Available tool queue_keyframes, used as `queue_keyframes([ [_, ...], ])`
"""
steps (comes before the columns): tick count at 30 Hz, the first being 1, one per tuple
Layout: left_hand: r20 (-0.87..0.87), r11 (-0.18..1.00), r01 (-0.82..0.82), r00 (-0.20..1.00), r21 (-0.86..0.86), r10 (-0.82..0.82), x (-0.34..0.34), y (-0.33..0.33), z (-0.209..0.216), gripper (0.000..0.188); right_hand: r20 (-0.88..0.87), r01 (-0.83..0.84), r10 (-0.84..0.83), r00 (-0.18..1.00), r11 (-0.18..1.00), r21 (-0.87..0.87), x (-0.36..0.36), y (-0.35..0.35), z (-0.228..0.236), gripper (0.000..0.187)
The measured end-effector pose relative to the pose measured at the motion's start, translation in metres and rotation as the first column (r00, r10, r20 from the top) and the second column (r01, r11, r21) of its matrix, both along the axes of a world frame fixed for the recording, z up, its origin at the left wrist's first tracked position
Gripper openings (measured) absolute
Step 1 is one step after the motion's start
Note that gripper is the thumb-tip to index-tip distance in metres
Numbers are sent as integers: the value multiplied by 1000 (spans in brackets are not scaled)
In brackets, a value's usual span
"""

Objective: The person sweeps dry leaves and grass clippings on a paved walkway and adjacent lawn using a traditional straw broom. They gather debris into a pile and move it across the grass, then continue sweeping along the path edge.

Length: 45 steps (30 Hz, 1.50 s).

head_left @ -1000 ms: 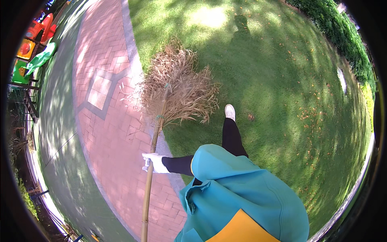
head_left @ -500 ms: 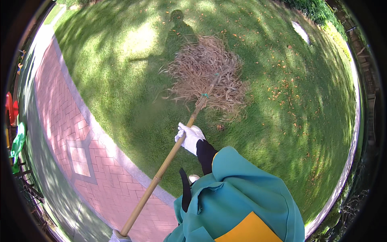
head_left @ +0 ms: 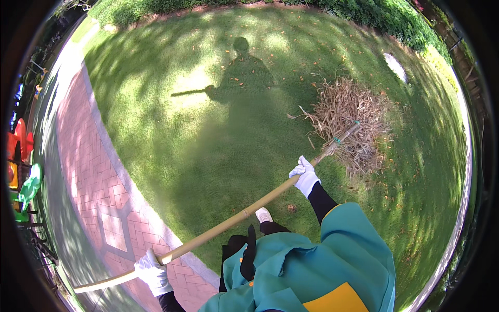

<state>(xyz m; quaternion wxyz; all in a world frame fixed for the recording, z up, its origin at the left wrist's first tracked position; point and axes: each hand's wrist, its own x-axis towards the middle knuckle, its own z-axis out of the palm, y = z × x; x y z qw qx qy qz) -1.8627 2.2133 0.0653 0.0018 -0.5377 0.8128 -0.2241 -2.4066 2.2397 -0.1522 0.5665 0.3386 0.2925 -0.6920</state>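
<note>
White-gloved left hand (head_left: 152, 270) and white-gloved right hand (head_left: 305, 175): on my remote feed, each grip is closed around the long tan bamboo handle (head_left: 223, 225). Its bushy brown broom head (head_left: 356, 112) is over green grass (head_left: 156, 135), forward right.

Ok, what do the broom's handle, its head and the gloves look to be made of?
Handle: probably bamboo, fairly smooth and tan, with ringed joints along it.
Head: likely dried leafy twigs, matt brown, in ragged, narrow strips.
Gloves: white, apparently thin cloth, close-fitting and without shine; the exact fibre can't be told.
</note>
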Motion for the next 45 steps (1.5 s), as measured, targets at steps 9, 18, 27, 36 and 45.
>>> queue_keyframes([
  [9,303,725,-688,684,-34,664,114,134,57,12,220,-554,572,790,820,-143,239,-175,-6,31],
  [18,297,206,-912,320,356,900,65,56,132,25,-15,-833,886,463,430,-347,433,-347,34,23],
  [27,301,867,-496,834,46,462,124,-281,170,7,366,-328,496,787,840,-432,372,-467,13,25],
  [36,-22,964,267,963,-15,-267,-6,-496,-48,16,63,139,-138,988,990,-7,70,-436,-33,39],
  [45,-72,997,21,997,-68,-26,-4,-506,-54,18,197,-2,41,979,981,-193,58,-507,-1,55],
])
